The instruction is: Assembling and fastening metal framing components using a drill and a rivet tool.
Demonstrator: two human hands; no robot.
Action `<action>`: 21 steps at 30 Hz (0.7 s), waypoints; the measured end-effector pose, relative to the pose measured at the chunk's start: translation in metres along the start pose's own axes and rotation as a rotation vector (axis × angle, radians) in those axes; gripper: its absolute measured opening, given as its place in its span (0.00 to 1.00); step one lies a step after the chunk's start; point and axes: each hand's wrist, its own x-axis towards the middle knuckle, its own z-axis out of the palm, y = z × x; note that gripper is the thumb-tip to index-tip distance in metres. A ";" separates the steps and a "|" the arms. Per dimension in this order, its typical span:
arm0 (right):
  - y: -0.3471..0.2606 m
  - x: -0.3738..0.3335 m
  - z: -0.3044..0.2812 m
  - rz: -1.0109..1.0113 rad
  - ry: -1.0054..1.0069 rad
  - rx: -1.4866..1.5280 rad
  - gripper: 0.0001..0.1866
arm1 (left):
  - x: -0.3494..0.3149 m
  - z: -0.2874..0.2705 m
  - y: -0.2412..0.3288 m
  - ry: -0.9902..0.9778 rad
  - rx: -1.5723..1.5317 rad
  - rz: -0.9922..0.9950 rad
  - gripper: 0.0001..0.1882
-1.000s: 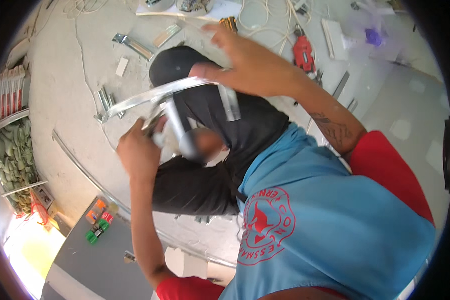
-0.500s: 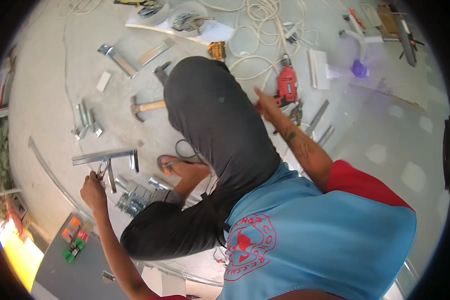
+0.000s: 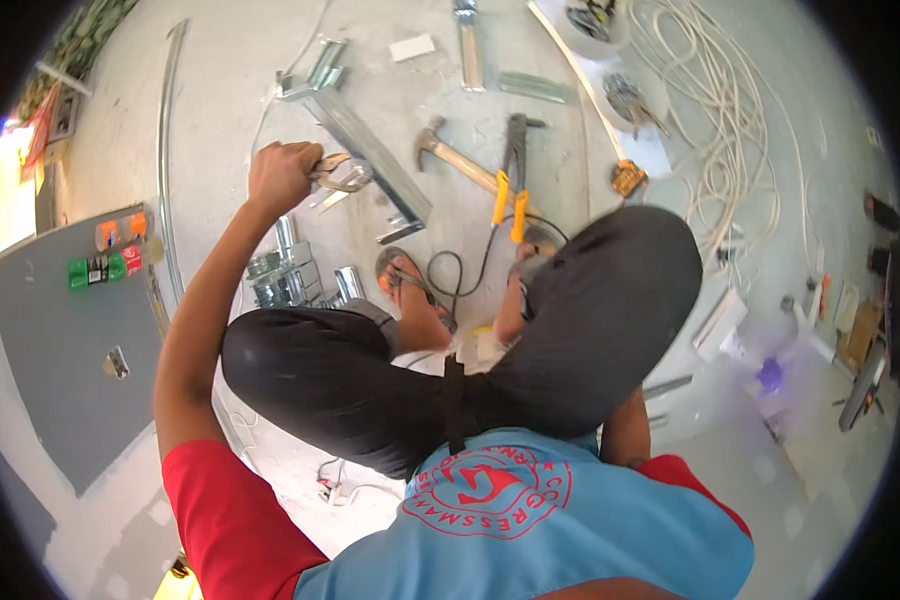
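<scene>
My left hand [image 3: 285, 178] is closed round metal locking pliers [image 3: 342, 172]. Their jaws meet a long silvery metal channel [image 3: 375, 155], which slants across the floor area ahead of me; whether they clamp it is hard to tell. Beyond the channel's far end lie short bent metal pieces [image 3: 325, 65]. Below my left hand, near my left knee, is a stack of cut metal channel pieces [image 3: 285, 275]. Right of the channel lie a wooden-handled hammer [image 3: 465, 165] and a black hand tool with yellow grips [image 3: 513, 185]. My right hand is hidden behind my right leg; only part of that arm shows.
Looped white cable [image 3: 725, 120] spreads at the far right, beside a white board [image 3: 650, 150] carrying tubs of metal parts. A long metal rail [image 3: 165, 150] runs along the left. Beside it a grey panel [image 3: 50, 340] holds a green bottle [image 3: 95, 270].
The view has swung to the left. My left hand has moved forward with the pliers and the channel. My right hand, earlier beside the red drill, has dropped out of sight behind my leg.
</scene>
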 end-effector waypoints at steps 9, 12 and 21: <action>0.090 -0.003 0.085 0.231 -0.201 -0.241 0.36 | 0.006 -0.010 0.003 0.049 -0.155 -0.164 0.06; 0.092 -0.008 0.084 0.234 -0.213 -0.287 0.37 | 0.006 -0.010 -0.001 -0.173 -0.242 -0.130 0.08; -0.032 -0.043 -0.006 -0.260 -0.057 -0.183 0.39 | 0.000 0.052 -0.014 -0.385 -0.380 -0.277 0.09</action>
